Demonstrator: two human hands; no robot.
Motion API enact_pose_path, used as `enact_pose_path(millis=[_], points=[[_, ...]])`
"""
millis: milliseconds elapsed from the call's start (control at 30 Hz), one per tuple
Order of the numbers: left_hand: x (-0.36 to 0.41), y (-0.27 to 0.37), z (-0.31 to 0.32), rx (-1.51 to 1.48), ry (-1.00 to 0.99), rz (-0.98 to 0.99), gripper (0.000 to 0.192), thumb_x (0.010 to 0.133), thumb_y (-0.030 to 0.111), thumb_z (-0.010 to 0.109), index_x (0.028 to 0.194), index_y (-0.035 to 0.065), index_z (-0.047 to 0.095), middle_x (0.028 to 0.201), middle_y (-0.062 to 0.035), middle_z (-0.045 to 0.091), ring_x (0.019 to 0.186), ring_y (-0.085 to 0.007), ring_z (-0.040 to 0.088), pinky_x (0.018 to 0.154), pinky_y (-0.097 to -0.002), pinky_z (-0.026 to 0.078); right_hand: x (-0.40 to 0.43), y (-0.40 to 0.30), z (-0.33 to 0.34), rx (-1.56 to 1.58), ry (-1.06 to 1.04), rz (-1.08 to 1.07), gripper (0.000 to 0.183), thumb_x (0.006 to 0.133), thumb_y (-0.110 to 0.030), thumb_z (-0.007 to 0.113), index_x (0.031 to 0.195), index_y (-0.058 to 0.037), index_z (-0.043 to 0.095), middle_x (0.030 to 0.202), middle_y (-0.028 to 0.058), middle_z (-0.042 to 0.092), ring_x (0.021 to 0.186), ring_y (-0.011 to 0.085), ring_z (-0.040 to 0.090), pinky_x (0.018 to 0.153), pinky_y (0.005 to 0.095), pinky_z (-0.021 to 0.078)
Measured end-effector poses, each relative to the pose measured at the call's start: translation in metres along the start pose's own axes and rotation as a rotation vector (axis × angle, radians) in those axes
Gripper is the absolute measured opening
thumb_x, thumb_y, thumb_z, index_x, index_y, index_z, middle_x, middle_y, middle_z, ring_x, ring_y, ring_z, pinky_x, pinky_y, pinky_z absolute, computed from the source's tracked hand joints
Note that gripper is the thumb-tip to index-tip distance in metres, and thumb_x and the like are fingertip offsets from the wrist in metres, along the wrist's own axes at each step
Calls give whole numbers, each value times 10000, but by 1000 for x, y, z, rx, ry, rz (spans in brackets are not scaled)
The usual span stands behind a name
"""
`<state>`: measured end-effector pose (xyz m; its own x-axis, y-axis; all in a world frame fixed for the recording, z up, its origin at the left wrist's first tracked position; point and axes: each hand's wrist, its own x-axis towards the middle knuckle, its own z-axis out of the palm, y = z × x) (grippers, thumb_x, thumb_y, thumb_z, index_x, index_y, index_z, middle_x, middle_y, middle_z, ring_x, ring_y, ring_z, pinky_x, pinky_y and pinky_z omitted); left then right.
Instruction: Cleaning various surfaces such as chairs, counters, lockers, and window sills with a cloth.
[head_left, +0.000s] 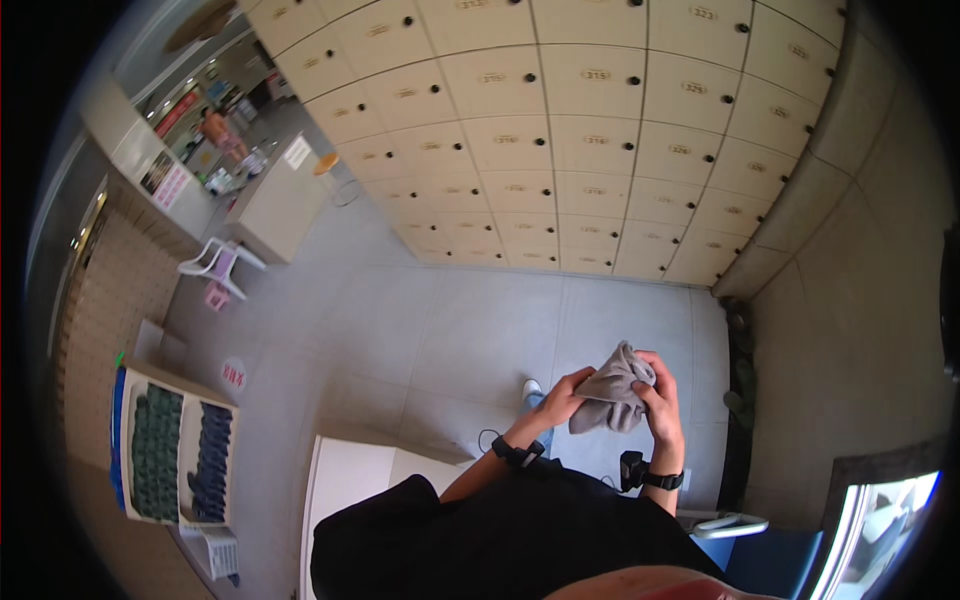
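A crumpled grey cloth (616, 390) is held up in front of my body, above the tiled floor. On its left side, my left hand (568, 396) pinches an edge of it between thumb and fingers. My right hand (660, 394) grips the bunched upper right part, its thumb pressed on the front and the fingers behind. Folds hide some fingertips of both hands. The cloth's lower part hangs loose between them. A black strapped device (517, 452) is on my left wrist, and a similar one (649, 474) on my right.
A wall of numbered lockers (517, 142) stands ahead. To the left are a shelf (187, 450) of green and dark slippers, a white plastic chair (217, 262) and a counter (277, 202), with a person (219, 133) farther off. A white cabinet (352, 480) stands close beside me.
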<state>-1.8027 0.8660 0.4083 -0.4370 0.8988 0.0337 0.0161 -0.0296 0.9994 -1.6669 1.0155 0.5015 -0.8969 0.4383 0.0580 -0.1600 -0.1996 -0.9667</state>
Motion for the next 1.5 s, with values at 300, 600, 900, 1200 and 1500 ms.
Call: enact_pose_path(millis=[300, 600, 900, 1200, 1500], points=[[161, 80, -152, -253, 17, 282, 775, 624, -90, 313, 1377, -34, 483, 1312, -152, 554, 1210, -210, 514, 1085, -333, 372, 153, 5, -20, -632, 226, 9, 375, 929, -82, 595, 1289, 5, 537, 1034, 117, 652, 970, 144, 586, 884, 288, 472], [310, 62, -217, 81, -75, 346, 661, 749, -72, 534, 1402, 16, 483, 1414, -160, 504, 1362, -286, 447, 1143, -374, 321, 338, 20, -26, -486, 80, 46, 455, 889, -16, 588, 1334, -16, 496, 1153, 136, 642, 1095, 197, 593, 972, 326, 459], [453, 93, -276, 275, -29, 257, 677, 731, -27, 571, 1401, 33, 495, 1366, -160, 522, 1313, -304, 478, 1126, -374, 328, 563, 2, -107, -301, 109, -168, 536, 858, 76, 505, 1386, -8, 465, 1318, 119, 568, 1238, 205, 523, 1069, 306, 381], [554, 114, -327, 212, 325, 458, 747, 744, 0, 585, 1455, -51, 364, 1480, -182, 412, 1421, -291, 336, 1187, -380, 189, 689, -47, -114, -348, 172, -558, 582, 882, 8, 525, 1452, 5, 408, 1464, 139, 432, 1376, 244, 398, 1128, 358, 317], [605, 159, -390, 449, 532, 686, 814, 813, -1, 571, 1518, -90, 174, 1552, -265, 262, 1454, -398, 240, 1193, -441, 157, 754, -94, -55, -1019, 666, -815, 567, 922, -75, 542, 1465, 14, 405, 1351, 198, 478, 1204, 338, 464, 1002, 401, 393]])
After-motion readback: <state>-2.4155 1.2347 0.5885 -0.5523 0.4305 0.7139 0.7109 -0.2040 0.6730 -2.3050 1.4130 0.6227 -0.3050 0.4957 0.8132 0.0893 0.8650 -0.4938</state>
